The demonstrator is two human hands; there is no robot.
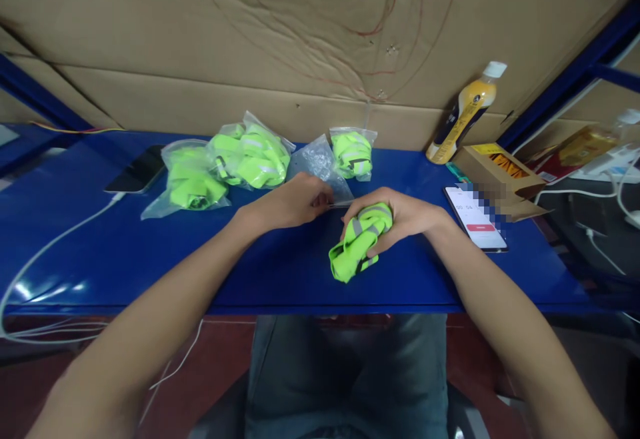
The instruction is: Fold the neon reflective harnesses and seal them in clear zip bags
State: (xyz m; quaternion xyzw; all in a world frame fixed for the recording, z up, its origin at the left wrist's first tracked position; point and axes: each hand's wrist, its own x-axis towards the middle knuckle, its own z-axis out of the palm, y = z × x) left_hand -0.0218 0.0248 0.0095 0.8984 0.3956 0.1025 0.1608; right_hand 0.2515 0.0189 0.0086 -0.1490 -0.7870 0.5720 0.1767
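My right hand [400, 216] is wrapped round a rolled-up fluorescent yellow-green reflective vest [363, 239] with grey stripes, held at the front of the table. To its left, my left hand [295, 200] is closed, thumb and fingers pinching the near edge of a flat clear zip bag [320, 162]. That bag lies on the blue table, partly behind the left hand. Beyond it stands a small bagged vest [353, 154]. More bagged green bundles [263, 156] lie left of the bag, one of them [193, 179] nearer to me.
A dark phone [137, 171] with a white cable rests on the blue table [100, 246] at left. At right are a lit phone [475, 219], an open cardboard box [493, 176] and a yellow drink bottle [463, 116]. A cardboard wall [225, 39] closes the back.
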